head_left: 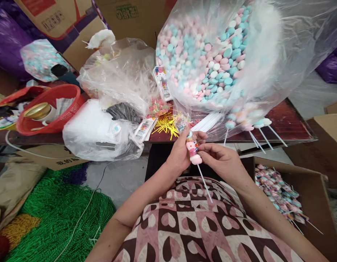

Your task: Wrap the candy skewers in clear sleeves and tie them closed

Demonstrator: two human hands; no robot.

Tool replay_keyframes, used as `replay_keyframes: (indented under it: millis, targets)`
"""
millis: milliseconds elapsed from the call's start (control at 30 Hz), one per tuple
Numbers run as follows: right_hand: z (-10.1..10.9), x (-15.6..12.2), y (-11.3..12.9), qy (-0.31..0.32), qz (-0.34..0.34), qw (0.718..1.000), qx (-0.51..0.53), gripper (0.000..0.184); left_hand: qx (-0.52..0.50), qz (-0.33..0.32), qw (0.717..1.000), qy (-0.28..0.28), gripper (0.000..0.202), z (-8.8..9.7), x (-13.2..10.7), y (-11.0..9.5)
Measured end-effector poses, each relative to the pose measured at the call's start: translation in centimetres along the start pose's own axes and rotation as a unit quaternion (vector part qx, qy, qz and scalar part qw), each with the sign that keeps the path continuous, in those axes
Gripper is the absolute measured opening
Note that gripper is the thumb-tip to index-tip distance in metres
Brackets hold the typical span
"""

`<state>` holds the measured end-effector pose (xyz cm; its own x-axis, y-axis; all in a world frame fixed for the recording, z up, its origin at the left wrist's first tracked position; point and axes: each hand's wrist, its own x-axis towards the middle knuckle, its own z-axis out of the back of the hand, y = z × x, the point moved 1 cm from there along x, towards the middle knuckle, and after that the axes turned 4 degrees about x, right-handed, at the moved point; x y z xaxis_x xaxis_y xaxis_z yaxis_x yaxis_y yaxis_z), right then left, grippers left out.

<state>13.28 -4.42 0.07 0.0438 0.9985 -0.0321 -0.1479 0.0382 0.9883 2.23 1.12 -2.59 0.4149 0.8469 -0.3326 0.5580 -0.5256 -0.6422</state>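
A marshmallow stick (196, 159) is held in front of my body, its white stick slanting down to the right. It carries a pink and white marshmallow at the lower end and a printed pink and white part with red dots above. My left hand (178, 155) wraps it from the left, thumb toward the top. From the right, my right hand (222, 157) pinches at the side of the printed part with thumb and forefinger. Just beyond my hands lie white sticks (208, 122), yellow twist ties (167, 125) and printed cards (144, 128).
A large clear bag of pastel marshmallows (225, 62) covers the table's back right. Several marshmallow sticks (262, 123) overhang the edge. Left are a plastic bag of white wrappers (89, 127) and a red basket (75, 109). A box (315, 203) of wrapped sweets stands low at right.
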Motion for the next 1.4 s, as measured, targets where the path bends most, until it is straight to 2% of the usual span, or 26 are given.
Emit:
replay_keyframes:
  millis: [100, 300, 500, 767, 967, 1067, 1200, 1300, 1400]
  targets:
    - [0.0, 0.1, 0.0, 0.003, -0.018, 1.0, 0.016, 0.015, 0.006, -0.008, 1.0, -0.018, 0.043, -0.3, -0.2, -0.2]
    - [0.0, 0.2, -0.3, -0.006, -0.008, 1.0, -0.019, 0.012, 0.028, -0.016, 0.999, -0.021, 0.045, -0.6, -0.5, -0.3]
    - [0.1, 0.4, -0.4, 0.034, -0.076, 0.995, 0.052, 0.02, 0.034, -0.024, 0.999, -0.013, 0.041, -0.3, -0.4, -0.2]
    - [-0.5, 0.5, -1.5, 0.044, -0.095, 0.993, 0.046, 0.017, 0.04, -0.011, 0.999, -0.013, 0.045, -0.3, -0.5, 0.1]
    - [-0.9, 0.2, -1.9, 0.024, -0.084, 0.996, 0.033, 0.012, 0.039, -0.004, 0.999, -0.021, 0.045, -0.3, -0.5, 0.3]
    - [-0.8, 0.1, -1.7, 0.026, -0.099, 0.989, 0.107, 0.016, 0.012, -0.001, 0.999, -0.042, 0.044, -0.1, -0.1, 0.2]
    - [-0.4, 0.0, -1.6, 0.034, -0.097, 0.974, 0.203, 0.017, -0.047, -0.018, 0.995, -0.086, 0.034, 0.3, 0.2, -0.1]
    - [0.0, -0.4, -1.5, 0.01, -0.079, 0.973, 0.218, 0.017, -0.072, 0.001, 0.995, -0.07, 0.035, 0.3, 0.1, -0.2]
    - [0.2, -0.9, -1.2, 0.0, -0.03, 0.987, 0.159, 0.018, -0.069, 0.012, 0.997, -0.04, 0.039, 0.2, 0.0, -0.1]
